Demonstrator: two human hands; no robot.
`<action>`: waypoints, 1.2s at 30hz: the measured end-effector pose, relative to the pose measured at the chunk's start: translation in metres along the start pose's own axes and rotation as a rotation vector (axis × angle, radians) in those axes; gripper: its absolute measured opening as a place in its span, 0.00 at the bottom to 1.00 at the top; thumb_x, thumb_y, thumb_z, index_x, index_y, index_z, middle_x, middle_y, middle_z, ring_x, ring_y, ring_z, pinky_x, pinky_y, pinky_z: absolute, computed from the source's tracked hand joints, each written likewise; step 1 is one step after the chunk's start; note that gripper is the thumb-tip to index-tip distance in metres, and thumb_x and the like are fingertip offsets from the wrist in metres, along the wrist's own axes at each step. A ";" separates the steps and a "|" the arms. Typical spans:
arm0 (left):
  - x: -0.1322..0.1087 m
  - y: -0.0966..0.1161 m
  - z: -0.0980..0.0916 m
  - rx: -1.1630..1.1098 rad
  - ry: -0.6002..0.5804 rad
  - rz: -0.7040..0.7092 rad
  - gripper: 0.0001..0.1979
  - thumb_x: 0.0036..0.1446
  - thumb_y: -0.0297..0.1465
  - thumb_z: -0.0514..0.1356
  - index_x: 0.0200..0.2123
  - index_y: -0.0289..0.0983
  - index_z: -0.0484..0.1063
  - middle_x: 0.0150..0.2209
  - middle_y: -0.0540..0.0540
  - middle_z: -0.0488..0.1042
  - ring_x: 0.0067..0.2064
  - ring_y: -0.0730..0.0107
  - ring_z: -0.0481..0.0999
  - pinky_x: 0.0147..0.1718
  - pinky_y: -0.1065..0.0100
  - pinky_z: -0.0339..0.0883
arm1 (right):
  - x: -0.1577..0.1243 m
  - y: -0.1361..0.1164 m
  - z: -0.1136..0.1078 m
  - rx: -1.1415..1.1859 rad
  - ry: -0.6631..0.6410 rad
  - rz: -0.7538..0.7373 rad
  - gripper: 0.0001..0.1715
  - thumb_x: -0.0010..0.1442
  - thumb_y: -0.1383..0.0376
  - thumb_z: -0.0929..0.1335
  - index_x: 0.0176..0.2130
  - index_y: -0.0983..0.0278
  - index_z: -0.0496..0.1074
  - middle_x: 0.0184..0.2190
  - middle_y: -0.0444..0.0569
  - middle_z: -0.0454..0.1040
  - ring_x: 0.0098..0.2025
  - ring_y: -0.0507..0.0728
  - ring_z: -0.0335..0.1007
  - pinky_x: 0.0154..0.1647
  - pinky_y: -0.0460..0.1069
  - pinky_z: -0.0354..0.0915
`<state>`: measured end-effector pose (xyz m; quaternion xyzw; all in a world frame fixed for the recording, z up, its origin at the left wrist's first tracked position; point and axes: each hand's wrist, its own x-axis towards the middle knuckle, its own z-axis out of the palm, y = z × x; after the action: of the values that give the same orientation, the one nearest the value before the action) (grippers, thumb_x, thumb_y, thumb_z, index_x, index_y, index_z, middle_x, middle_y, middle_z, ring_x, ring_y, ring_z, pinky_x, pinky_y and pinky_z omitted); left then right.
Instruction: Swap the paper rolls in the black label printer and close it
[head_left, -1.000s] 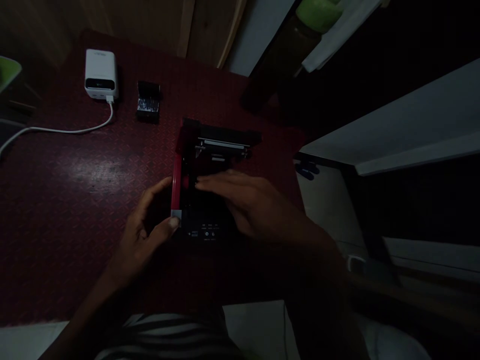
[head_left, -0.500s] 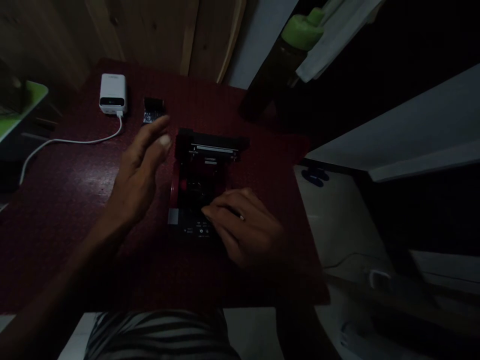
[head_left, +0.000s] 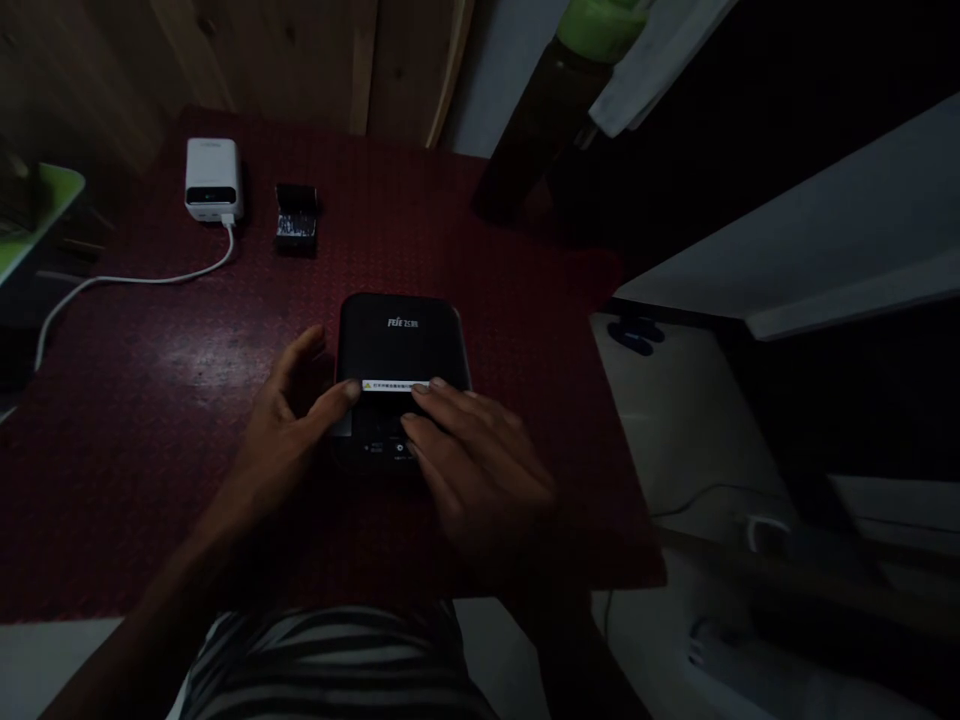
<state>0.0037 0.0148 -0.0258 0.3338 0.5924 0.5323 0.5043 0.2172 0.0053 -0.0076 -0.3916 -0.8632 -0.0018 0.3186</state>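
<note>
A compact black label printer (head_left: 401, 345) with white lettering sits on the table in front of me, its lid down. A white warning strip (head_left: 386, 386) runs along the lid's front edge, and small marked buttons lie below it. My left hand (head_left: 289, 410) is at the printer's left side, thumb on the lid's front left corner and fingers apart. Across the front right of the lid lies my right hand (head_left: 484, 455), fingers stretched out over the end of the strip and part of the button panel.
A white power bank (head_left: 213, 175) with a plugged-in white cable (head_left: 150, 281) stands at the back left of the red table (head_left: 540, 400). Beside it lies a small dark ribbon roll (head_left: 297, 218). A tall bottle with a green cap (head_left: 600, 30) stands at the back right.
The printer's lid was raised and now is down. My left hand has come back from beside the raised lid to its front left corner. My right hand has gone from a pinch to lying flat.
</note>
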 end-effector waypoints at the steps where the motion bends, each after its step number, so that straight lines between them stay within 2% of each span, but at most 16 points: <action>1: -0.003 -0.002 0.000 -0.017 -0.024 -0.026 0.40 0.58 0.41 0.80 0.72 0.42 0.77 0.74 0.39 0.79 0.77 0.40 0.75 0.77 0.45 0.70 | 0.000 0.000 0.001 0.005 -0.002 0.000 0.17 0.79 0.76 0.70 0.56 0.60 0.85 0.60 0.53 0.90 0.65 0.63 0.88 0.67 0.61 0.83; 5: -0.007 0.001 0.002 -0.032 -0.075 -0.020 0.35 0.64 0.42 0.77 0.72 0.41 0.79 0.72 0.40 0.81 0.75 0.40 0.78 0.76 0.46 0.72 | 0.000 -0.002 -0.001 -0.016 -0.032 0.024 0.17 0.80 0.75 0.69 0.58 0.65 0.85 0.60 0.55 0.90 0.65 0.63 0.88 0.68 0.58 0.82; 10: -0.001 0.004 0.001 0.011 -0.073 0.002 0.32 0.64 0.40 0.77 0.70 0.42 0.81 0.71 0.42 0.82 0.74 0.43 0.79 0.74 0.48 0.74 | 0.003 -0.003 -0.001 0.036 -0.039 0.047 0.15 0.80 0.75 0.69 0.58 0.66 0.84 0.60 0.55 0.91 0.66 0.62 0.88 0.70 0.57 0.80; 14: -0.002 -0.002 -0.002 -0.009 -0.049 -0.016 0.34 0.62 0.43 0.79 0.69 0.44 0.82 0.69 0.42 0.84 0.72 0.40 0.81 0.71 0.46 0.77 | 0.000 -0.002 -0.002 0.111 -0.035 0.065 0.16 0.79 0.75 0.70 0.61 0.67 0.82 0.61 0.57 0.90 0.67 0.61 0.86 0.73 0.58 0.79; 18: -0.014 -0.011 -0.011 -0.093 -0.091 -0.049 0.32 0.67 0.47 0.76 0.72 0.49 0.81 0.73 0.43 0.80 0.76 0.38 0.76 0.74 0.43 0.74 | -0.012 0.000 -0.006 0.137 0.102 0.191 0.19 0.78 0.74 0.70 0.64 0.65 0.80 0.61 0.57 0.90 0.66 0.61 0.86 0.70 0.58 0.81; 23: -0.025 -0.017 -0.020 -0.044 -0.109 -0.033 0.31 0.67 0.42 0.76 0.71 0.54 0.82 0.74 0.47 0.79 0.77 0.38 0.75 0.74 0.43 0.73 | -0.037 0.005 -0.006 0.127 0.276 0.359 0.18 0.75 0.70 0.74 0.60 0.57 0.83 0.53 0.48 0.92 0.53 0.60 0.91 0.56 0.56 0.84; 26: -0.026 -0.013 -0.016 -0.042 -0.083 -0.064 0.29 0.67 0.39 0.74 0.70 0.52 0.82 0.72 0.46 0.81 0.74 0.38 0.78 0.72 0.43 0.75 | -0.049 0.004 -0.001 0.191 0.293 0.432 0.19 0.75 0.71 0.73 0.61 0.55 0.83 0.52 0.48 0.92 0.53 0.60 0.90 0.55 0.57 0.84; 29: -0.026 -0.005 -0.008 -0.057 -0.052 -0.080 0.28 0.64 0.37 0.74 0.68 0.50 0.83 0.68 0.45 0.83 0.73 0.39 0.79 0.69 0.46 0.78 | -0.054 0.003 0.005 0.228 0.306 0.436 0.22 0.74 0.72 0.72 0.61 0.54 0.83 0.52 0.48 0.91 0.53 0.61 0.90 0.56 0.59 0.83; 36: -0.028 0.005 0.000 -0.087 0.006 -0.123 0.26 0.61 0.34 0.74 0.63 0.48 0.85 0.65 0.46 0.85 0.68 0.44 0.82 0.58 0.54 0.82 | -0.046 0.007 0.009 0.249 0.291 0.445 0.20 0.75 0.71 0.72 0.60 0.53 0.83 0.51 0.46 0.92 0.52 0.61 0.90 0.56 0.58 0.83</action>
<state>0.0102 -0.0100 -0.0143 0.2729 0.5896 0.5264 0.5484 0.2393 -0.0191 -0.0419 -0.5249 -0.6950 0.1180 0.4771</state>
